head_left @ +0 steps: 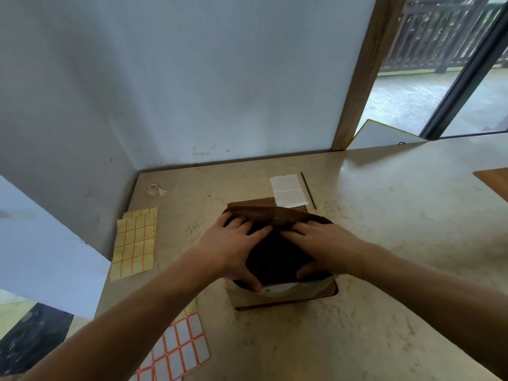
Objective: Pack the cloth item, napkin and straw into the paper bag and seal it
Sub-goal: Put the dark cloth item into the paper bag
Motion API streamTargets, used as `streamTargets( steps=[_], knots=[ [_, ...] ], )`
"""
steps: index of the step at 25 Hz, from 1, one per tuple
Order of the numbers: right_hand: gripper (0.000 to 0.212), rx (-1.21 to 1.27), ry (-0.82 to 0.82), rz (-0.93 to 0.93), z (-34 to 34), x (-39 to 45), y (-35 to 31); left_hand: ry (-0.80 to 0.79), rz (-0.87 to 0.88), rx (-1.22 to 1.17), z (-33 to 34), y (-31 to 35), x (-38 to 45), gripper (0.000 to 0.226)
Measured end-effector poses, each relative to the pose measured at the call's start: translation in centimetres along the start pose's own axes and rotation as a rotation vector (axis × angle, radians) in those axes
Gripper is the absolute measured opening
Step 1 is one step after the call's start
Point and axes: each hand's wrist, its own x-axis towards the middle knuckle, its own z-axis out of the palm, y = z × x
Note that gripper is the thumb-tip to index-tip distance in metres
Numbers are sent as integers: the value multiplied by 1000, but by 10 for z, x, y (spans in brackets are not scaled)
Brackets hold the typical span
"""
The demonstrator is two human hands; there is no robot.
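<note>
Dark brown cloth (pixel 275 254) fills the middle of the stone counter (pixel 384 243), its far edge turned up in a fold. Both hands press flat on it, fingers spread and gripping nothing: the left hand (pixel 233 246) on the near-left part, the right hand (pixel 321 248) beside it, thumbs down at the near edge. Under the cloth sits the paper bag (pixel 286 296), mostly covered; only a pale near strip and a brown rim show, and whether its mouth is open is hard to tell. A white napkin (pixel 288 190) lies beyond the cloth, one corner over a brown sheet whose nature I can't make out. The thin black straw (pixel 308 190) lies just beside the napkin. Yellow label sheets (pixel 134 243) rest to the left, a tape roll (pixel 154 190) farther back, and white labels (pixel 181 350) are cut off by the left forearm.
</note>
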Motion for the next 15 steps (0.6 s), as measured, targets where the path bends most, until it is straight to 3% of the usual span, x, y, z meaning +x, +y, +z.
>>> streamTargets(
  steps=[15],
  knots=[
    [78,182,163,-68,-16,-17,33,107,44,-59,-7,-5,-6,95]
  ],
)
